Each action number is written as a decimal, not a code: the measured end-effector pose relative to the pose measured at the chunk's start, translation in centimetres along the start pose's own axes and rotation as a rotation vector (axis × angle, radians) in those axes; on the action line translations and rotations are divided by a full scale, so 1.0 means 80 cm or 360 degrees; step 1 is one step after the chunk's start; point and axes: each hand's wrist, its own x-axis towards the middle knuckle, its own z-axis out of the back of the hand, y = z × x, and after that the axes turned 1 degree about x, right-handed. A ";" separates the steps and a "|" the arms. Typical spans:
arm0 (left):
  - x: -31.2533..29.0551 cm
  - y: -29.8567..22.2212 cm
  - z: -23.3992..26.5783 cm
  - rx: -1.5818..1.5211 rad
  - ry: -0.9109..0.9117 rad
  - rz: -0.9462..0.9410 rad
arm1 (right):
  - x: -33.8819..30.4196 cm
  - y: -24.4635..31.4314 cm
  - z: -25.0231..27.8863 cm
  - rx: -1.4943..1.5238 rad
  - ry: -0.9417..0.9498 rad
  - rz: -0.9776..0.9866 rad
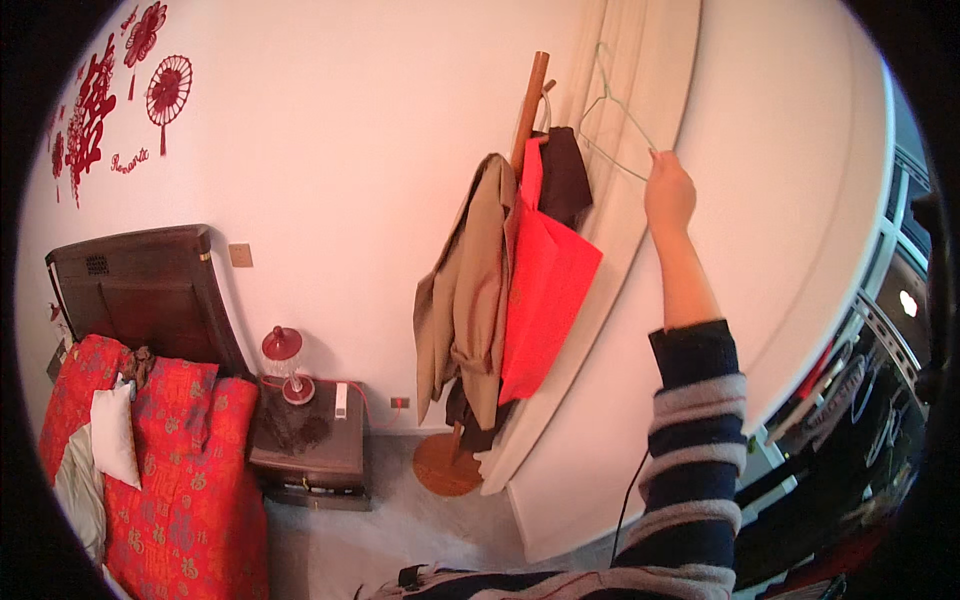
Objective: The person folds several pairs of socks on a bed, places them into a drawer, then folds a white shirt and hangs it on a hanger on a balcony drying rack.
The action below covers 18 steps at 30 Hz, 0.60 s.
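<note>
My right hand (670,193) is raised at the upper right of the head view, its arm in a dark and grey striped sleeve. The fingers are closed around one corner of a thin pale green clothes hanger (628,112). Nothing hangs on it, and its hook points up in front of the pale curtain-like panel (640,60). Left of the hanger stands a wooden coat rack (530,105) bearing a tan coat (470,290), a red bag (548,290) and a dark garment (567,180). My left hand does not show; a bit of striped clothing appears at the bottom edge.
A dark bedside table (310,460) carries a red lamp (283,345) and a small white device (342,402). Beside it is a bed with a dark headboard (140,290), red bedding (180,510) and a white pillow (115,435). Dark clothes (850,440) and shelving fill the right edge.
</note>
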 end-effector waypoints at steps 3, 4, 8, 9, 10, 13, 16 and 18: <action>-0.025 0.021 -0.038 0.0037 0.0042 0.0130 | 0.040 0.000 -0.102 -0.0112 0.0212 -0.0109; -0.042 0.034 -0.051 0.0066 -0.0222 0.0092 | 0.051 0.001 -0.129 -0.0059 0.0217 -0.0138; -0.096 0.050 -0.065 0.0045 -0.0393 0.0018 | 0.062 0.001 -0.211 0.0062 0.0279 -0.0201; -0.104 0.058 -0.064 0.0020 -0.0347 0.0012 | 0.067 0.002 -0.222 0.0077 0.0300 -0.0192; -0.109 0.066 -0.062 -0.0170 -0.0166 -0.0021 | 0.072 0.004 -0.231 0.0082 0.0299 -0.0179; -0.118 0.097 -0.059 -0.0243 -0.0301 -0.0073 | 0.085 0.011 -0.239 0.0147 0.0263 -0.0147; -0.117 0.122 -0.071 -0.0197 -0.0487 -0.0049 | 0.095 0.000 -0.227 0.0261 0.0178 -0.0162; -0.116 0.133 -0.084 -0.0197 -0.0516 -0.0029 | 0.095 -0.017 -0.220 0.0320 0.0074 -0.0090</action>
